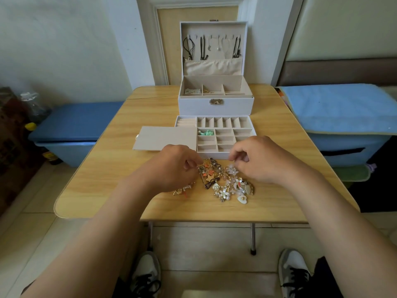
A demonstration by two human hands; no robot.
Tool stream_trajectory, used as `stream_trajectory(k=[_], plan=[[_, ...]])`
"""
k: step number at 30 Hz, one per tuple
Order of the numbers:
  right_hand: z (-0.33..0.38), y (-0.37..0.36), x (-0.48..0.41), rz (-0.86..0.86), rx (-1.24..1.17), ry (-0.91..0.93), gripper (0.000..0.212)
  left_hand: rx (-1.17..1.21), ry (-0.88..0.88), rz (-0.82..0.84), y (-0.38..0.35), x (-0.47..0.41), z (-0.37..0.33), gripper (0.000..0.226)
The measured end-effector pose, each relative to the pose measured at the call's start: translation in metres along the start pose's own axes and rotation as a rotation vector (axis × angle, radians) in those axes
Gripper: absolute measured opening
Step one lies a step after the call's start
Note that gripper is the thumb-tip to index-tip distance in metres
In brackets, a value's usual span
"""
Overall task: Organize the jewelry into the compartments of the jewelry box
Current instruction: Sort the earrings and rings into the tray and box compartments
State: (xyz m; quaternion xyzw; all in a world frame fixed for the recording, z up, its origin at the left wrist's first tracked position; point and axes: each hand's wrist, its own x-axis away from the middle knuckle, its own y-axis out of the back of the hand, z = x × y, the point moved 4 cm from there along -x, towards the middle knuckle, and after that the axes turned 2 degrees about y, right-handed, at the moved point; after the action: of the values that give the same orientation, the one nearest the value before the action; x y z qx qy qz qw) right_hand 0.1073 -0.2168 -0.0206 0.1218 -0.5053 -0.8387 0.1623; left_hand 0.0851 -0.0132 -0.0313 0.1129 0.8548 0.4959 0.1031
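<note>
Jewelry heap (227,186) on counter (107,179); left grip (174,166) pinches a piece at its 10 o'clock, right grip (257,158) pinches at 1 o'clock.

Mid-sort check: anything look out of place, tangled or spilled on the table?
Nothing spilled or damaged. The jewelry heap lies tangled on the table before the tray, where the left hand and right hand pinch at it. The beige flat panel juts out leftward over the tray's left part, slightly askew.
</note>
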Motion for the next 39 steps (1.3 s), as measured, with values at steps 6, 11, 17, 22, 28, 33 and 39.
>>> stream_trajectory(k=[6,11,17,22,28,33,39], plan=[[-0.005,-0.007,-0.001,0.102,0.004,-0.023,0.028,-0.004,-0.016,0.005,-0.005,-0.003,0.001,0.026],[-0.002,-0.008,-0.002,0.140,-0.006,-0.013,0.027,-0.003,-0.039,-0.025,-0.004,-0.005,-0.001,0.021],[-0.002,-0.008,-0.003,0.111,0.002,-0.029,0.016,0.002,-0.028,-0.027,-0.003,-0.007,0.000,0.018],[-0.004,-0.006,-0.003,0.063,0.012,-0.030,0.015,0.029,0.012,-0.027,-0.003,-0.007,0.003,0.017],[-0.004,-0.003,-0.002,0.042,-0.011,-0.041,0.014,0.074,0.047,-0.016,0.001,-0.006,0.007,0.018],[-0.003,-0.002,-0.001,0.042,-0.017,-0.057,0.016,0.129,0.089,-0.011,0.004,-0.006,0.011,0.015],[-0.002,0.002,-0.001,-0.002,-0.015,-0.063,0.019,0.151,0.127,-0.011,0.010,-0.005,0.018,0.014]])
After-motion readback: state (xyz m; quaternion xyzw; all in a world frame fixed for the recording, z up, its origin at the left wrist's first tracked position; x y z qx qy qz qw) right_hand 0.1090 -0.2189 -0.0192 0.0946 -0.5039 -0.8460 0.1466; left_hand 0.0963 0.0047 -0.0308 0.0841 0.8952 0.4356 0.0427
